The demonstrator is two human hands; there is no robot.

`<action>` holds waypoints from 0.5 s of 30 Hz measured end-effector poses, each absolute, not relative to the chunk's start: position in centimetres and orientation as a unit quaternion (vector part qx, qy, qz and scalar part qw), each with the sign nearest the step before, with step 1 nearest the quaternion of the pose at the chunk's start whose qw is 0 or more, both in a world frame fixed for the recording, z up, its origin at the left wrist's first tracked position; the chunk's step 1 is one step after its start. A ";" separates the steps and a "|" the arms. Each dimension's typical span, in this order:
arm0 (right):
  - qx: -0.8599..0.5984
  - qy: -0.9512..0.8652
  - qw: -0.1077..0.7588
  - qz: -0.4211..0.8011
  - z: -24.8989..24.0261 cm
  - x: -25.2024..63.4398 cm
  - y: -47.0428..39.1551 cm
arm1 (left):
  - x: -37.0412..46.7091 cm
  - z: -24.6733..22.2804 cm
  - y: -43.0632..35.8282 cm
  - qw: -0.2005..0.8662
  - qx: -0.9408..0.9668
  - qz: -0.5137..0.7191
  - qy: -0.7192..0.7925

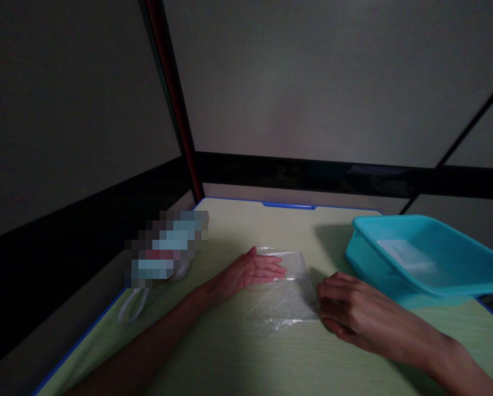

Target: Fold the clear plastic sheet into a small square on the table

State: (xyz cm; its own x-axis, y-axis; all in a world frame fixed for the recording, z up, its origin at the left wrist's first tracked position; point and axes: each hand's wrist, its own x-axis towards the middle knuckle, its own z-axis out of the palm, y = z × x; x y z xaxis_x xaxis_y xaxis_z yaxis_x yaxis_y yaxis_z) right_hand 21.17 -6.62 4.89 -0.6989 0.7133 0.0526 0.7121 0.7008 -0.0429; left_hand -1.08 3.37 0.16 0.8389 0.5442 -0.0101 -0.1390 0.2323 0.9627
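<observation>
A clear plastic bag (pixel 288 300) lies flat on the pale green table (pixel 230 220), with creases catching the light. My left hand (pixel 252 270) is over its upper left part, palm partly turned up, fingers stretched out and holding nothing. At the bag's right edge is my right hand (pixel 345 305), its fingers curled in and pressed together. Their tips are hidden, so I cannot make out what they hold, if anything.
A turquoise basin (pixel 456 264) with a white sheet (pixel 403 254) inside stands at the right. On the left edge lies a blurred-out object (pixel 168 247) beside a white loop (pixel 133 305). Walls rise behind and left of the table.
</observation>
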 end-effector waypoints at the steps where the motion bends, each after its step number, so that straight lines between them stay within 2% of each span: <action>1: -0.387 -0.922 0.032 0.006 4.9 21.2 -6.6 | -1.1 0.1 3.4 0.768 0.576 0.223 0.172; 8: -0.392 -0.919 0.037 0.027 5.2 21.3 -6.7 | -1.2 0.3 3.4 0.773 0.569 0.222 0.174; 15: -0.388 -0.913 0.099 0.080 5.2 21.7 -7.0 | -1.1 0.2 3.4 0.781 0.556 0.227 0.170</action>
